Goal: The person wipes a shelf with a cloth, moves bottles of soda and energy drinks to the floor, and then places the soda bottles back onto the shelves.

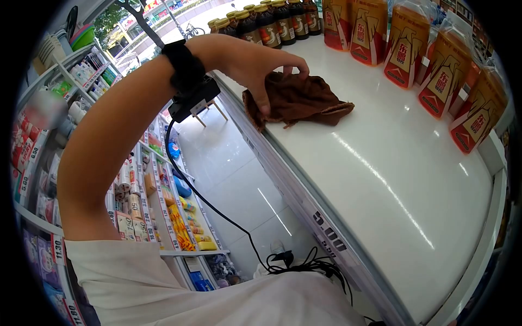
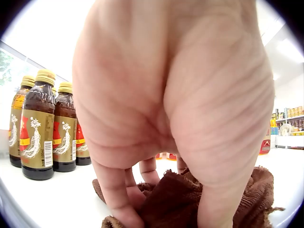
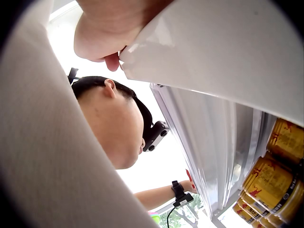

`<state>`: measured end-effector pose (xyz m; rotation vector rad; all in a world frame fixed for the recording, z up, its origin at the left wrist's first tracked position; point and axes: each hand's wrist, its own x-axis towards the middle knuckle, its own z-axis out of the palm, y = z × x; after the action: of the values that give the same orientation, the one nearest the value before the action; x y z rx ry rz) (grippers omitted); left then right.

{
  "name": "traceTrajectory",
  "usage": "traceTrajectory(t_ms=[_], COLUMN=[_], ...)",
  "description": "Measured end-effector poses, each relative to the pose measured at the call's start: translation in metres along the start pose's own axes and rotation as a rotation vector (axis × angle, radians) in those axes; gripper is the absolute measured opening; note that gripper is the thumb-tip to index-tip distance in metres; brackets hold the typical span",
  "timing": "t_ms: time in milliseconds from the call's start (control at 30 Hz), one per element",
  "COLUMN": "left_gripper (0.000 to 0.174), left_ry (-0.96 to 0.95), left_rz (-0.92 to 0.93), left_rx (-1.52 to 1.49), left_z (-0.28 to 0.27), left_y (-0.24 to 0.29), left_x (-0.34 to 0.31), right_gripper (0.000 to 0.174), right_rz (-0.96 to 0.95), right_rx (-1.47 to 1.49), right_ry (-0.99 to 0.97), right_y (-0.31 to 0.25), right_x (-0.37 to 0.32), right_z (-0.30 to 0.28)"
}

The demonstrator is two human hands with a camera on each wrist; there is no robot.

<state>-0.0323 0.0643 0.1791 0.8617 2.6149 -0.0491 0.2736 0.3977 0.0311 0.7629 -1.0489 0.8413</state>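
Note:
My left hand (image 1: pixel 261 65) grips a crumpled brown cloth (image 1: pixel 307 100) on the white top (image 1: pixel 375 157) of a long shelf unit, near its aisle-side edge. In the left wrist view, the fingers and thumb of that hand (image 2: pixel 171 95) come down on both sides of the bunched cloth (image 2: pixel 166 204). My right hand (image 3: pixel 114 31) shows only in the right wrist view, at the corner of a white panel (image 3: pixel 204 52); most of its fingers are hidden.
Dark bottles with yellow caps (image 1: pixel 266 27) stand behind the cloth. Orange-red bottle packs (image 1: pixel 405 49) line the far side of the top. Stocked shelves (image 1: pixel 136 201) flank the aisle at left. Black cables (image 1: pixel 304 267) hang by the body. Yellow cans (image 3: pixel 270 183) sit below the panel.

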Motion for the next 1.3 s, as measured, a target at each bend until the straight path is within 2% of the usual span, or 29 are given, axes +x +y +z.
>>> traceTrajectory(t_ms=[300,567,633,733,933,1033,1100,1167,1200,1233,1300], left_gripper=[0.095,0.093,0.093,0.091,0.087,0.084,0.082,0.078,0.078,0.076,0.074], left_ry=[0.002,0.09,0.09,0.098,0.11,0.093,0.074,0.092,0.087,0.091,0.093], left_rz=[-0.007,0.112,0.126,0.162,0.258,0.339,0.368,0.518,0.527,0.546,0.578], left_rx=[-0.03,0.0,0.011,0.027,0.028,0.027,0.032,0.081,0.078,0.087,0.098], left_z=[0.004,0.012,0.012,0.014,0.018,0.017,0.017,0.017,0.018,0.018,0.019], left_y=[0.0,-0.003,0.001,0.008,0.039,0.065,0.078,0.088,0.093,0.099,0.111], left_x=[-0.005,-0.008,-0.01,-0.012,-0.011,-0.014,-0.012,-0.009,-0.008,-0.006,-0.002], right_gripper=[0.017,0.017,0.016,0.024,0.041,0.039,0.038,0.037,0.036,0.036,0.035], right_rz=[0.056,0.096,0.12,0.103,0.058,0.037,0.046,0.082,0.06,0.063,0.085], right_rx=[-0.043,-0.141,-0.14,-0.05,0.312,0.275,0.287,0.245,0.312,0.301,0.229], right_ry=[-0.021,-0.034,-0.101,-0.087,-0.098,-0.2,-0.206,-0.007,-0.227,-0.233,-0.038], right_y=[-0.007,-0.02,-0.022,-0.019,-0.002,0.0,0.0,-0.006,0.004,-0.002,-0.006], right_x=[-0.001,0.001,0.002,0.003,0.006,0.008,0.007,0.002,0.018,0.015,0.003], right_z=[-0.005,-0.014,-0.018,-0.017,-0.025,-0.057,-0.043,-0.024,-0.037,-0.039,-0.025])
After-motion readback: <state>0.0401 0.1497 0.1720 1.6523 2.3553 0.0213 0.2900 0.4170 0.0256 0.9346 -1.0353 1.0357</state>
